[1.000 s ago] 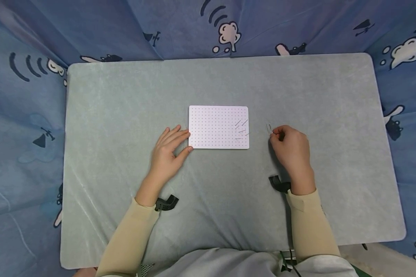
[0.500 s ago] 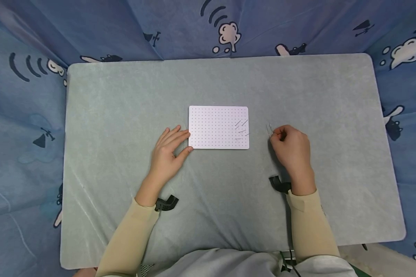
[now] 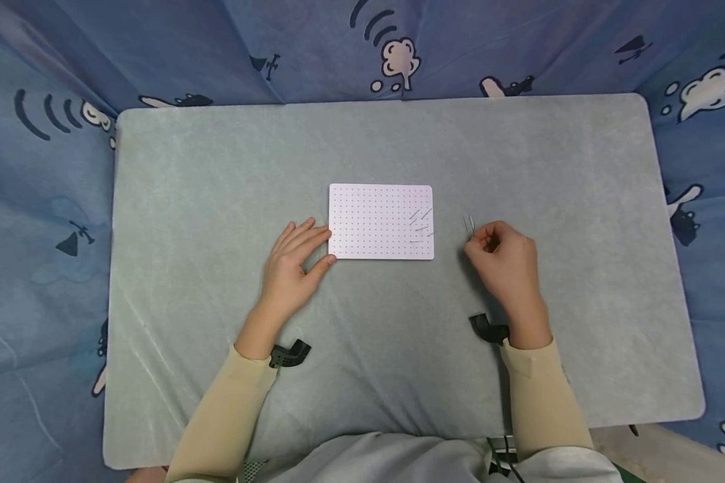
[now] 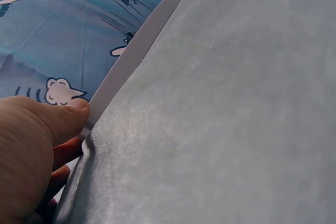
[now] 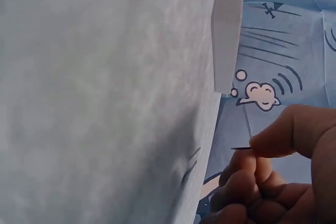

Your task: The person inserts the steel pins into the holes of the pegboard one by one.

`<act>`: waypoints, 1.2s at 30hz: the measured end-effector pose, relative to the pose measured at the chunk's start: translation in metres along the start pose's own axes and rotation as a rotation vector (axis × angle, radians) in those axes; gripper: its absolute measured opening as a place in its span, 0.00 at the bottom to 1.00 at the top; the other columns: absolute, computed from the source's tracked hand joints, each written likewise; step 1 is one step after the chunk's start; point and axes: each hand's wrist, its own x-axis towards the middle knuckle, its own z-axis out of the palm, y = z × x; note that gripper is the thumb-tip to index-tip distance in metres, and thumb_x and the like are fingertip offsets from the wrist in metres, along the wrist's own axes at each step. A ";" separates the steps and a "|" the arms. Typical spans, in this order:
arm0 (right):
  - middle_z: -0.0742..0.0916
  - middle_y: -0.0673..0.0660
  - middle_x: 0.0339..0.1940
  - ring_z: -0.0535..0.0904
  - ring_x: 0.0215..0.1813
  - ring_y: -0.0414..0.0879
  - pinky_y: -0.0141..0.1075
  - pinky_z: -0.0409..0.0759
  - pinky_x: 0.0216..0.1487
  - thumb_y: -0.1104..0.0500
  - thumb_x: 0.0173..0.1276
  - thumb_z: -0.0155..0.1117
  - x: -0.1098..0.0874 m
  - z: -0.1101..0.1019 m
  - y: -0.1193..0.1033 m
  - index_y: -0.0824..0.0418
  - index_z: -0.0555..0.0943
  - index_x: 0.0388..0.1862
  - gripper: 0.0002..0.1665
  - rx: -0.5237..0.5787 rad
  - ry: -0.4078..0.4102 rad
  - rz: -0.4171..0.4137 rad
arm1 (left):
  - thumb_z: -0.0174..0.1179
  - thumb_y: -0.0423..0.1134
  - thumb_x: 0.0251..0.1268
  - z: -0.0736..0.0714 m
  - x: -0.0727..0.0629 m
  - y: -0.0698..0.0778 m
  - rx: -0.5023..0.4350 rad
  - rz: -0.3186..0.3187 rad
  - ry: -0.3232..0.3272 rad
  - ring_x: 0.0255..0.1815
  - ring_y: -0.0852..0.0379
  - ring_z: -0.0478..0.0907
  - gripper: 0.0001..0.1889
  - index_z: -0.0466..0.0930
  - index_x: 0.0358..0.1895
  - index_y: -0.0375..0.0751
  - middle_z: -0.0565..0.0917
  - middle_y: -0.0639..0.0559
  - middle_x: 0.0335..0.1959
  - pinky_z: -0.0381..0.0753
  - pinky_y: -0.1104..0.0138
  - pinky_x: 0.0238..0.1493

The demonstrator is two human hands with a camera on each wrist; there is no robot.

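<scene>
A white pegboard [image 3: 368,221] with a grid of small holes lies mid-table; several thin metal pins [image 3: 421,229] stand in its right part. My left hand [image 3: 293,268] rests at the board's left edge, fingers extended, thumb at the near corner. In the left wrist view, the thumb touches the board's side [image 4: 134,59]. To the right of the board, my right hand [image 3: 507,261] pinches a thin pin [image 5: 241,148] between thumb and index finger, raised off the cloth. Two more pins [image 5: 189,171] lie on the cloth just beyond that hand.
Grey cloth [image 3: 217,161] covers the table, with some creases near the front. A blue patterned curtain [image 3: 314,47] hangs behind and along the sides. Black camera mounts [image 3: 290,353] sit at both wrists.
My right hand has drawn back slightly toward the body from the pins on the cloth, a pin now showing in its pinch. The left hand and board stay put.
</scene>
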 end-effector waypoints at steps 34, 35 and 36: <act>0.86 0.56 0.25 0.77 0.26 0.44 0.23 0.73 0.29 0.68 0.68 0.72 -0.014 0.022 -0.024 0.67 0.92 0.37 0.03 0.242 -0.035 -0.244 | 0.77 0.37 0.69 0.000 0.000 0.000 0.004 -0.002 -0.002 0.80 0.41 0.73 0.24 0.86 0.66 0.32 0.86 0.41 0.67 0.54 0.53 0.89; 0.86 0.56 0.25 0.77 0.26 0.44 0.23 0.73 0.29 0.69 0.68 0.73 -0.014 0.023 -0.023 0.66 0.92 0.37 0.03 0.238 -0.036 -0.244 | 0.77 0.37 0.69 0.000 0.000 -0.001 0.003 -0.001 0.000 0.79 0.42 0.73 0.24 0.86 0.66 0.32 0.86 0.41 0.67 0.54 0.53 0.89; 0.86 0.55 0.25 0.77 0.26 0.44 0.23 0.73 0.29 0.69 0.68 0.73 -0.014 0.023 -0.023 0.66 0.92 0.37 0.03 0.235 -0.036 -0.244 | 0.78 0.37 0.69 0.000 0.000 -0.001 0.000 -0.001 0.000 0.80 0.42 0.73 0.24 0.87 0.65 0.32 0.86 0.41 0.67 0.54 0.53 0.89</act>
